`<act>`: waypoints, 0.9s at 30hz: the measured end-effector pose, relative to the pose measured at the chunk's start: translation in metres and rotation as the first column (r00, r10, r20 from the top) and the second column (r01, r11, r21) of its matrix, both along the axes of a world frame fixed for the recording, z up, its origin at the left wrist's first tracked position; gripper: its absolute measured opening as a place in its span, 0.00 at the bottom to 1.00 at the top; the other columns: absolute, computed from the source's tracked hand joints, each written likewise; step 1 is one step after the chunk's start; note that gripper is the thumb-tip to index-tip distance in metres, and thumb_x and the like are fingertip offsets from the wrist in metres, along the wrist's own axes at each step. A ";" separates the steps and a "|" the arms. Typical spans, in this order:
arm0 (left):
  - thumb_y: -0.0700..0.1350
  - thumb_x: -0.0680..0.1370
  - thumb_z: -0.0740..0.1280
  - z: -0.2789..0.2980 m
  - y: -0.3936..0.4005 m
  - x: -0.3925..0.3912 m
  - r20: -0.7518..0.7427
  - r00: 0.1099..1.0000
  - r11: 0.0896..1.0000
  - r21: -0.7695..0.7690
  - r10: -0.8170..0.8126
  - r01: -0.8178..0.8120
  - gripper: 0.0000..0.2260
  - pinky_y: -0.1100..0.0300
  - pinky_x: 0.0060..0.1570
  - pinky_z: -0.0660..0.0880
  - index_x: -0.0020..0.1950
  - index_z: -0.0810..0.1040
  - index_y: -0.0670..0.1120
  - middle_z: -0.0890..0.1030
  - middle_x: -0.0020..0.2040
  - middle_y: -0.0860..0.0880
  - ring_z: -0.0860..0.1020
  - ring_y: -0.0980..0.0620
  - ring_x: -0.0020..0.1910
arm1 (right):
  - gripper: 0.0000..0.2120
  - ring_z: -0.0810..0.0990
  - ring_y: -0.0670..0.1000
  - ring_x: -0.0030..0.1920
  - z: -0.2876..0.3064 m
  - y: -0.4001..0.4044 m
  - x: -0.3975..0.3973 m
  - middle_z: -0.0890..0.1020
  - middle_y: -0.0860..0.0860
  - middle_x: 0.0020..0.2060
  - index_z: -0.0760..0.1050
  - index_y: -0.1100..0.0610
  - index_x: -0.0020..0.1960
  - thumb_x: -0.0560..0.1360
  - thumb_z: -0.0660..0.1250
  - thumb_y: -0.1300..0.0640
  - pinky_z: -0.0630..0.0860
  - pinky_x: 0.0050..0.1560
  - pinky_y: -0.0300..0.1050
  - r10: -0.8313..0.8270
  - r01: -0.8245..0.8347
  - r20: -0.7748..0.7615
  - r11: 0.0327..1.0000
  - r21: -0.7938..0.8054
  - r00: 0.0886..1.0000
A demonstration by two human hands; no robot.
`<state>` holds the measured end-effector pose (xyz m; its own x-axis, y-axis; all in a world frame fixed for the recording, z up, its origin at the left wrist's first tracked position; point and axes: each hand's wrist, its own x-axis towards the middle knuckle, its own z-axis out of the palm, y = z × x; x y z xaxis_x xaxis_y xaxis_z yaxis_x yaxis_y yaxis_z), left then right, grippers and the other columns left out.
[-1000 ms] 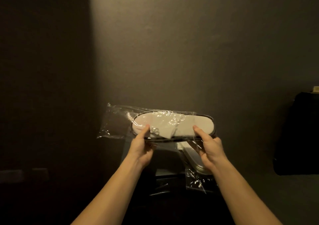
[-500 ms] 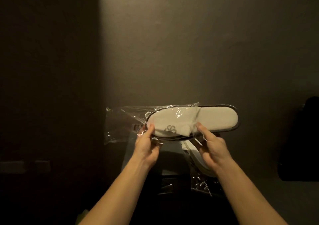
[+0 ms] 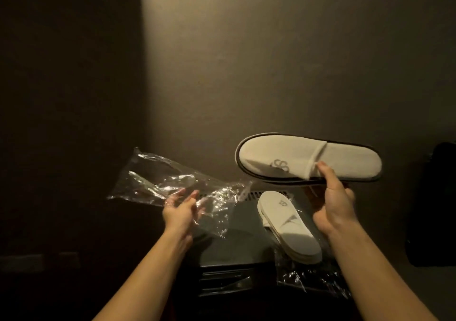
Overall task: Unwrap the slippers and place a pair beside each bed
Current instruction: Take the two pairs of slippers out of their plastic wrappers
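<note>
Head view: right hand (image 3: 332,206) clamped on a flat white slipper pair (image 3: 308,159), thumb on the strap edge, fingers underneath; pair is held up in the air, long axis level, logo facing camera, fully clear of plastic. Left hand (image 3: 181,209) spread loose, fingers apart, with the empty clear wrapper (image 3: 158,182) draped against the fingers; real pinch or just resting, cannot tell. Hands well apart. Second slipper pair (image 3: 288,229) lies below on a dark desk (image 3: 234,237), on or in its own wrapper (image 3: 311,278); sealed or not, cannot tell. No bed in view.

Step, as I judge it: shed the wrapper. Do it well: drop the film off to the left, away from the second pair, so it doesn't cling or cover them. Keep the right grip across both soles so the pair stays stacked.
</note>
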<state>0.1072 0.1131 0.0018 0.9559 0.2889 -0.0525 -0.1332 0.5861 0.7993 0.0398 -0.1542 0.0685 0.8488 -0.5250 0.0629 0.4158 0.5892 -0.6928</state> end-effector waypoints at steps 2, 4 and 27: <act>0.27 0.77 0.63 0.000 -0.017 -0.005 -0.003 0.999 0.991 0.130 -0.036 0.036 0.18 0.54 0.41 0.81 0.64 0.73 0.43 0.83 0.59 0.40 0.84 0.45 0.46 | 0.30 0.88 0.54 0.49 0.001 0.010 0.002 0.85 0.59 0.56 0.73 0.60 0.69 0.71 0.79 0.55 0.85 0.49 0.54 0.051 -0.051 0.008 0.999 -0.013 0.999; 0.27 0.77 0.64 0.003 -0.032 -0.010 -0.026 0.982 0.964 0.187 -0.189 0.190 0.19 0.57 0.33 0.83 0.64 0.73 0.44 0.83 0.56 0.41 0.84 0.42 0.46 | 0.26 0.86 0.58 0.55 0.001 0.022 0.002 0.86 0.61 0.56 0.76 0.62 0.66 0.72 0.78 0.57 0.83 0.55 0.58 0.121 -0.121 0.013 0.992 -0.022 0.993; 0.61 0.77 0.66 0.004 -0.009 -0.052 -0.256 0.754 0.654 0.380 -0.605 0.654 0.25 0.51 0.49 0.79 0.59 0.83 0.41 0.85 0.56 0.40 0.84 0.40 0.52 | 0.21 0.86 0.48 0.38 -0.039 0.063 0.051 0.87 0.54 0.46 0.78 0.63 0.59 0.77 0.73 0.48 0.79 0.33 0.39 0.320 -0.550 -0.459 0.614 -0.567 0.829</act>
